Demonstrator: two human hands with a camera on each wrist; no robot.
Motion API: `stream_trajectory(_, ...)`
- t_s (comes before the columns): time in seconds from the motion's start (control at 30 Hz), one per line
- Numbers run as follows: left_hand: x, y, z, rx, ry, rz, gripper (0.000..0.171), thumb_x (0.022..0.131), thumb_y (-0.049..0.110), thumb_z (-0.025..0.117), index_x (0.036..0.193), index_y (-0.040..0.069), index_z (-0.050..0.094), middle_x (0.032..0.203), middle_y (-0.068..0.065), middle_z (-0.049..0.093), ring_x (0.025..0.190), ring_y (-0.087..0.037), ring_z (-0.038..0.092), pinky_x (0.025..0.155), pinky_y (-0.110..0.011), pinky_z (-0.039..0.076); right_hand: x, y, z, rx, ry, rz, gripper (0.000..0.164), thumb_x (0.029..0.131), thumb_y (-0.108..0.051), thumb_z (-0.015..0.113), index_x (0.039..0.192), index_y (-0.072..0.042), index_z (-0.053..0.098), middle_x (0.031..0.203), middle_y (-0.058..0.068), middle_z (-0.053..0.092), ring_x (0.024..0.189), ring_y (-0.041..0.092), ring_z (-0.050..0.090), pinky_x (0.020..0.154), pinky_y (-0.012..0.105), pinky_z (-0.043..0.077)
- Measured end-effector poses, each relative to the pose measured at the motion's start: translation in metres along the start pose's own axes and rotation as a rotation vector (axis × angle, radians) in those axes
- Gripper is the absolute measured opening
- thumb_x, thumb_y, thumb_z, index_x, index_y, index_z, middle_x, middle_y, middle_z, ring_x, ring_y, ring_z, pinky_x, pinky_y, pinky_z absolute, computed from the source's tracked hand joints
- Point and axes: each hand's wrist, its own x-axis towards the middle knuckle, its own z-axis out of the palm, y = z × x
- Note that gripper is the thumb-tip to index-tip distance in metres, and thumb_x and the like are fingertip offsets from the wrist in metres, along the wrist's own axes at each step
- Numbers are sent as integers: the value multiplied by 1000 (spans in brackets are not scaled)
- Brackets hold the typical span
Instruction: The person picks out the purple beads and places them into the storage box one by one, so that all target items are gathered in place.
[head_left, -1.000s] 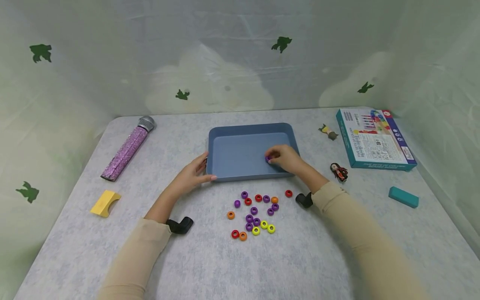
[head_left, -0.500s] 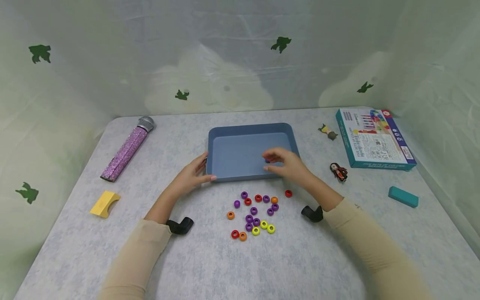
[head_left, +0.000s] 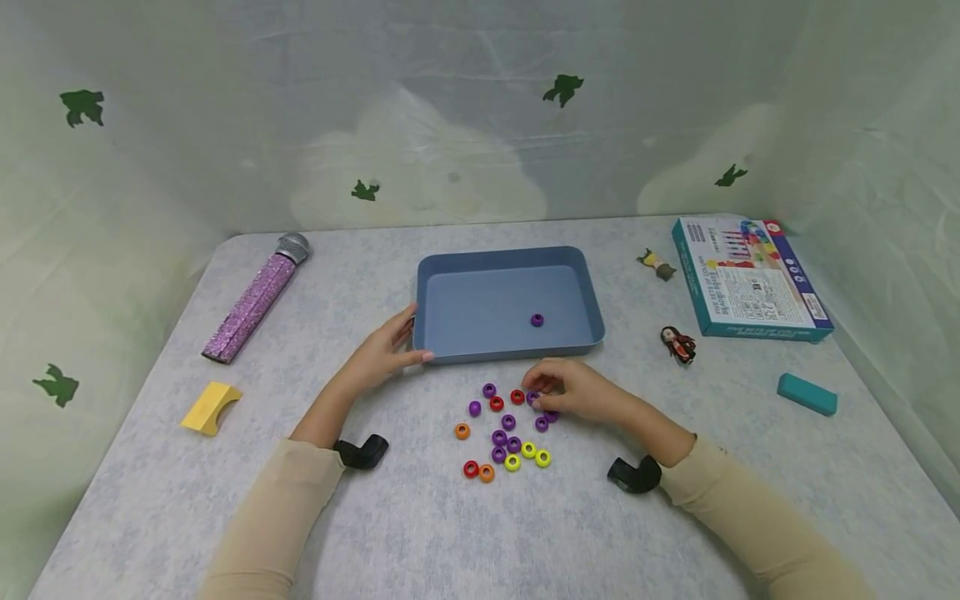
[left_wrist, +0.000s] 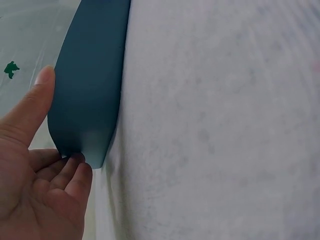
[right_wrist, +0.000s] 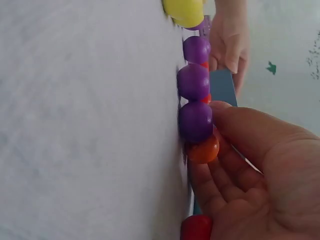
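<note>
In the head view, my left hand holds the near left corner of a shallow blue tray, thumb at the front rim, fingers at the side. The left wrist view shows those fingers curled at the tray's corner. A purple bead lies inside the tray. My right hand is low over loose beads, index and thumb tips on either side of another purple bead; I cannot tell if they pinch it. Close by its fingers are an orange bead and a red bead.
Several purple, red, orange and yellow beads are scattered before the tray. A glittery microphone and yellow arch block lie left. At right are a boxed set, two small figures and a teal block.
My right hand has let go of a purple bead inside the tray and moved back toward me, down to the loose beads. The left hand has stayed at the tray's corner.
</note>
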Motion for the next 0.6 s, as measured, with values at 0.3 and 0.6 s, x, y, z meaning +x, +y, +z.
stream_trajectory(0.3,-2,6,1,18,17,-14,84,72,25,63,133,5,8,136,-12,9,121,-24,17,98,-35,22,1,-1,-1,-95,2,12,17,76,-15,60,93,-16,59,85,-8,55,73,5,50,62,20,46)
stream_trajectory(0.6,-1,6,1,21,13,-6,84,72,25,63,133,5,8,136,-12,8,121,-24,17,98,-34,21,17,-14,-35,35,188,-75,23,77,-14,58,98,-3,58,91,1,56,81,13,52,71,30,46)
